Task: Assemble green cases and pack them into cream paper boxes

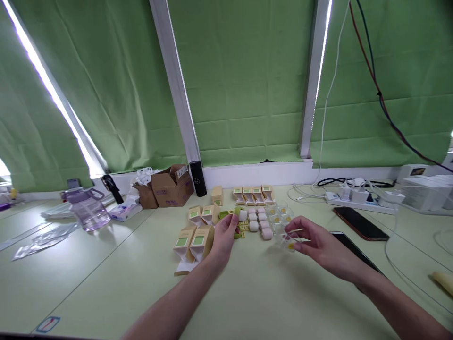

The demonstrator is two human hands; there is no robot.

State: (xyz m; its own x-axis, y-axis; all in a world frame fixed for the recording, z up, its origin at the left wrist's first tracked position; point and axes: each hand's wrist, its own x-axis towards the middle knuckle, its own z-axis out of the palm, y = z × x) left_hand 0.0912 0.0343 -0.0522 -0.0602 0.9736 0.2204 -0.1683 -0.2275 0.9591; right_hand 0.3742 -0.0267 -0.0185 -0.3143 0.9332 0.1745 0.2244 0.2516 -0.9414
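Head view — left hand [223,238] pinching a small white case [242,215], just above the table [247,293], beside yellow boxes [198,242]; right hand [316,245] gripping a clear plastic tray [286,233] near loose white cases [261,224] — dark phone [359,223] beyond

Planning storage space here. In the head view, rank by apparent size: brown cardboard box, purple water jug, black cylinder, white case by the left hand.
Brown cardboard box and purple water jug: look alike, unranked.
Black cylinder.
White case: smallest, though nearest the camera.
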